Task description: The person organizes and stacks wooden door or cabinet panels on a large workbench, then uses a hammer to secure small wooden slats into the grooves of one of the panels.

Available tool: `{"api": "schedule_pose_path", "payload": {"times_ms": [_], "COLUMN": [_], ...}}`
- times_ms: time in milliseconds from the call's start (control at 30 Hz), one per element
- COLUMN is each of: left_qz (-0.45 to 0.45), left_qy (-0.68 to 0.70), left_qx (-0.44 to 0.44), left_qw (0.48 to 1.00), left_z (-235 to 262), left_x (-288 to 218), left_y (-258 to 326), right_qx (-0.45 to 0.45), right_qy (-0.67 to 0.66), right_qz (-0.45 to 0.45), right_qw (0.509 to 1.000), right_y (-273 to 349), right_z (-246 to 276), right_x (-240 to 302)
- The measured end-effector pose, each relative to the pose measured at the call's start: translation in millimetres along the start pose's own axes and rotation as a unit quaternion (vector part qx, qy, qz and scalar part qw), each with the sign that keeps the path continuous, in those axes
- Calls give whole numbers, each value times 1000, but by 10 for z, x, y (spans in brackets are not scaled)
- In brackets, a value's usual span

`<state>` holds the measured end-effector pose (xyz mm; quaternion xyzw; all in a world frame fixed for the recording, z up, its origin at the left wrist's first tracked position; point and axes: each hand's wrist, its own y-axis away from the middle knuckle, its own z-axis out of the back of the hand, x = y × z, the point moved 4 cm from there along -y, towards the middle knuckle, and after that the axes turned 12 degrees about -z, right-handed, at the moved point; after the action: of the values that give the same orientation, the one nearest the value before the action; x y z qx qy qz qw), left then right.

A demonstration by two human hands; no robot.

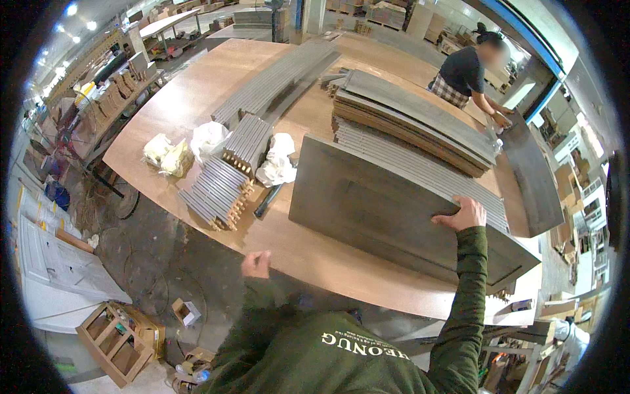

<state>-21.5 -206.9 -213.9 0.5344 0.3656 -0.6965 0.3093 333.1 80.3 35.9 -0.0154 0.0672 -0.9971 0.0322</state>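
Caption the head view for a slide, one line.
Right hand holds a gray panel by its upper edge at a tan table; left hand near the table's front edge.

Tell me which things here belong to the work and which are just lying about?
Seemingly part of the work:
- gray panel, in the right hand's grip
- stacked panels behind it
- panel by the co-worker

Apparently just lying about:
- wooden frame on the floor
- small open box on the floor
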Motion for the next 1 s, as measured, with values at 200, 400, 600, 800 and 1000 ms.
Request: {"api": "schedule_pose_path", "payload": {"times_ms": [200, 400, 600, 800, 1000], "left_qz": [15, 77, -179, -368, -457], "left_qy": [3, 128, 97, -323, -444], "left_qx": [-27, 44, 207, 107, -17], "left_qw": [1000, 988, 957, 866, 771], "left_z": [349, -386, -813, -1507, -1799], "left_x": [263, -58, -1299, -1548, -1326], "left_y": [-53, -262, -603, -508, -410], "right_qx": [-7, -12, -32, -1, 15], "right_qy": [17, -3, 4, 11, 0], "right_qz": [-4, 16, 24, 45, 53], "right_qw": [1000, 1000, 999, 999, 998], "right_y": [20, 12, 98, 119, 128], "right_z": [18, 18, 32, 64, 123], "right_x": [48, -42, -35, -56, 57]}}
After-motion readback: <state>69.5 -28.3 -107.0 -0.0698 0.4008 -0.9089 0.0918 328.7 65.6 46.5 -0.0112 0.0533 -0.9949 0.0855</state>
